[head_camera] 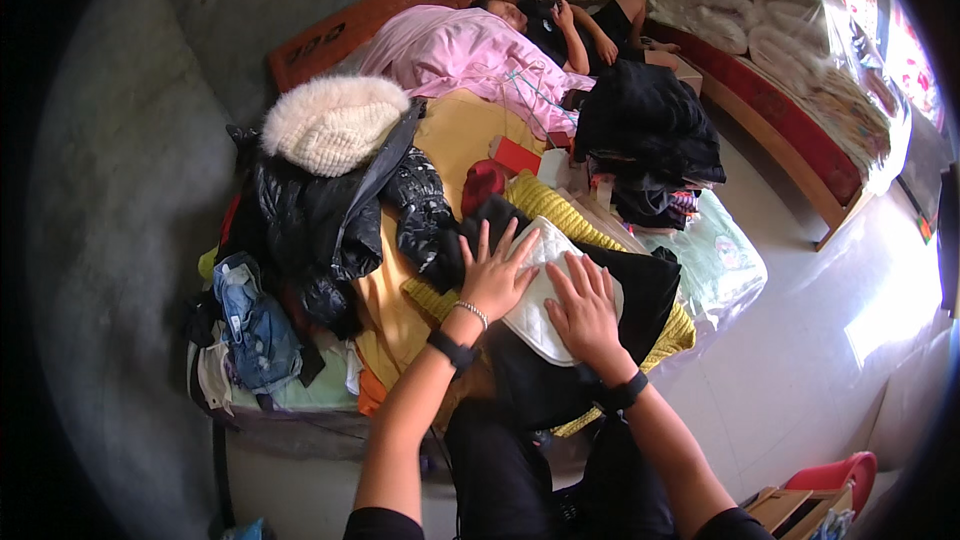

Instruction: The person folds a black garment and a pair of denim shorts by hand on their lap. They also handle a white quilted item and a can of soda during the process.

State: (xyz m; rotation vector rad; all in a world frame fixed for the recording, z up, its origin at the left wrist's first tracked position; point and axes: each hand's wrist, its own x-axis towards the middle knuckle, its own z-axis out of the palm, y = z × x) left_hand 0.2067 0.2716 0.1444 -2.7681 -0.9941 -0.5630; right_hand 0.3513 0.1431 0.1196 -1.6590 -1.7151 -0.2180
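Note:
A white quilted cloth pad (544,322) lies on a spread black garment (540,390), with a yellow knitted piece (671,337) beneath. My left hand (493,274) rests with fingers spread at the pad's left edge, partly over the black cloth. Flat on the pad's right part is my right hand (585,311), fingers apart. Neither hand grips anything. Beyond them are a dark red item (482,184) and a red box (514,156). A fluffy cream knitted hat (337,124) sits on a black shiny jacket (300,202) to the left.
Folded dark clothes (649,127) are stacked at the right of the bed. Denim shorts (259,330) lie at its left edge. Another person (559,30) lies at the far end by a pink sheet (450,49), holding a phone. A wooden bed frame (780,127) stands right.

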